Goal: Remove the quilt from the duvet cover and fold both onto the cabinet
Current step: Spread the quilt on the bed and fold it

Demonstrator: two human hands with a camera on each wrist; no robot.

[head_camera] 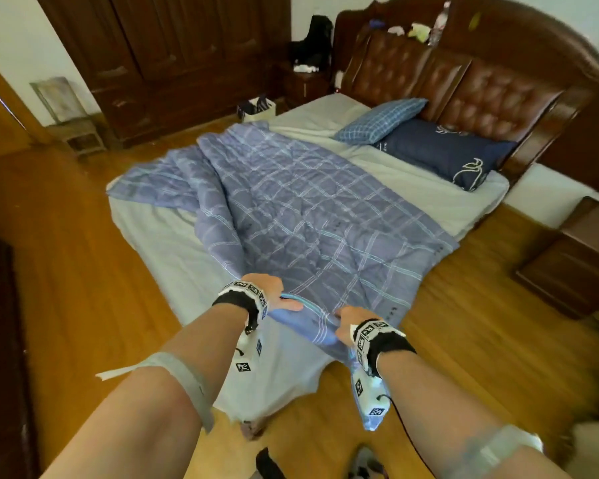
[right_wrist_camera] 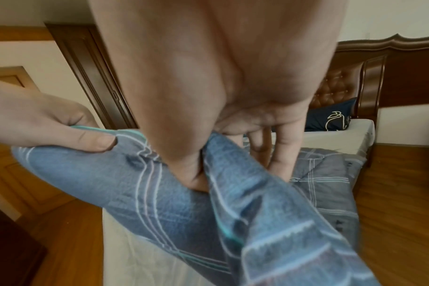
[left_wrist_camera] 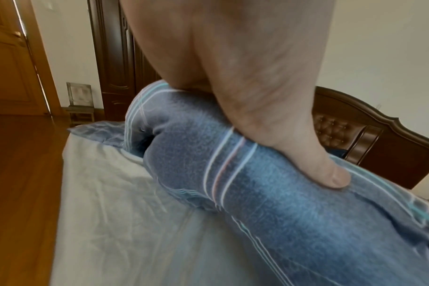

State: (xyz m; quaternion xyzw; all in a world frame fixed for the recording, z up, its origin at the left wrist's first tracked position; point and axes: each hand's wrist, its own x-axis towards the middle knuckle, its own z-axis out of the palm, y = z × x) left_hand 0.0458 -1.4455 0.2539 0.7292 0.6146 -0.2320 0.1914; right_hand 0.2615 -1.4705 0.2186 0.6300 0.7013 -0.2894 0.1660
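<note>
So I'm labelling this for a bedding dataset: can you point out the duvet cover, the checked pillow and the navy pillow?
duvet cover (head_camera: 312, 216): head view, middle of the plaid top.
checked pillow (head_camera: 381, 121): head view, centre of its face.
navy pillow (head_camera: 443, 152): head view, plain middle of its face.

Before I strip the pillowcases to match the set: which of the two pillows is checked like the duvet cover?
The light blue checked pillow, farther from the headboard. The navy pillow beside it is plain dark with white line drawings.
</note>
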